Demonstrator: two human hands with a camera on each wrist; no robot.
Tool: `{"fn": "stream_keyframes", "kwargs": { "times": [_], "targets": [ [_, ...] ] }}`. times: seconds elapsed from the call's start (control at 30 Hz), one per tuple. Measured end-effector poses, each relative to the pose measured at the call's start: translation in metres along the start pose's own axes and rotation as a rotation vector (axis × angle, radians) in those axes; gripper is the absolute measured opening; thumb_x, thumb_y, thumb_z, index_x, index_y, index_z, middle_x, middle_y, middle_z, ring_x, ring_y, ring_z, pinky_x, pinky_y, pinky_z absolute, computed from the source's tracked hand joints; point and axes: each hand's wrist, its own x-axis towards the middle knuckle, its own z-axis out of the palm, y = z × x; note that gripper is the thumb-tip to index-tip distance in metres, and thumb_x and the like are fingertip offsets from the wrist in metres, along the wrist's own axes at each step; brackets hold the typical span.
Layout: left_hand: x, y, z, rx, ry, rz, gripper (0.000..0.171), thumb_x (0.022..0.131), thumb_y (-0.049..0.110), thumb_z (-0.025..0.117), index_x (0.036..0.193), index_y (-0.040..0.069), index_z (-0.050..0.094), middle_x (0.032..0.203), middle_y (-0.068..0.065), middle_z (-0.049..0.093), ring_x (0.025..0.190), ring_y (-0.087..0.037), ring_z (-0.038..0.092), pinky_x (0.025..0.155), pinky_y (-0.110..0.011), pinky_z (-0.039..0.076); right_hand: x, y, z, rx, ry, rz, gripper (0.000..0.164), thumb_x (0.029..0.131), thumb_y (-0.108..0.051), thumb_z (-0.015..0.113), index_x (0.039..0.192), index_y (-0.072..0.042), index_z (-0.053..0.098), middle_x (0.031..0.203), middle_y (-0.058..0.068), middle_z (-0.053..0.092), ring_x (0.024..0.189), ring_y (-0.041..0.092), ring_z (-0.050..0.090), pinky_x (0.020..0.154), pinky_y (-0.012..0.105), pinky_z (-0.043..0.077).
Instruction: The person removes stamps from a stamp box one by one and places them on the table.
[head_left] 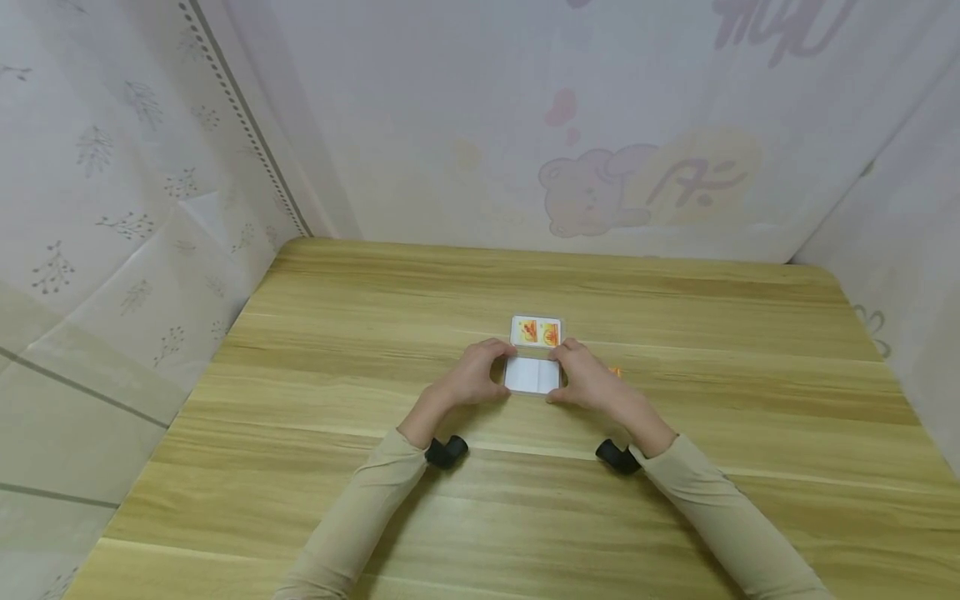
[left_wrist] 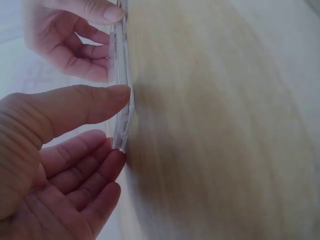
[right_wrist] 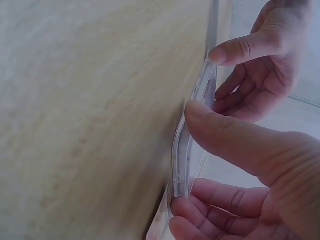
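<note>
A flat, clear-edged plastic frame [head_left: 532, 375] with a white face lies between both hands near the middle of the table. My left hand [head_left: 472, 372] grips its left end, thumb at the near edge and fingers at the far edge. The right end is held the same way by my right hand [head_left: 588, 375]. Seen edge-on in the left wrist view, the clear plastic [left_wrist: 123, 65] looks thin and layered, with its ends angled. Just beyond it lies a second clear frame [head_left: 536, 318] showing orange-and-yellow pictures, close to the fingertips of both hands.
A small orange item [head_left: 616, 372] lies beside the right hand, partly hidden by it. Under everything is a wood-grain table [head_left: 375, 308]. Printed cloth walls [head_left: 420, 125] stand behind and at both sides. Black wrist devices [head_left: 447, 452] sit at the sleeve cuffs.
</note>
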Motion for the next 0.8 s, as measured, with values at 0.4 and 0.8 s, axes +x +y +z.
{"fn": "stream_keyframes", "kwargs": {
  "times": [0.4, 0.8],
  "targets": [
    [-0.0004, 0.0033, -0.0047, 0.009, -0.008, 0.029, 0.052, 0.069, 0.0, 0.078, 0.116, -0.008, 0.057, 0.119, -0.019, 0.058, 0.114, -0.031, 0.052, 0.1, -0.039, 0.04, 0.0004, -0.0045, -0.0019, -0.02, -0.008, 0.03, 0.055, 0.07, -0.014, 0.082, 0.112, 0.012, 0.056, 0.106, 0.019, 0.054, 0.089, 0.024, 0.05, 0.076, 0.035, 0.049],
    [-0.0017, -0.0017, -0.0033, -0.053, 0.005, 0.034, 0.045, 0.075, 0.005, 0.075, 0.115, -0.006, 0.058, 0.118, -0.018, 0.058, 0.114, -0.03, 0.052, 0.1, -0.039, 0.039, -0.0032, -0.0012, -0.0005, -0.013, 0.018, 0.008, 0.057, 0.071, -0.016, 0.082, 0.114, 0.012, 0.057, 0.109, 0.021, 0.055, 0.093, 0.026, 0.053, 0.08, 0.037, 0.049]
  ]
}}
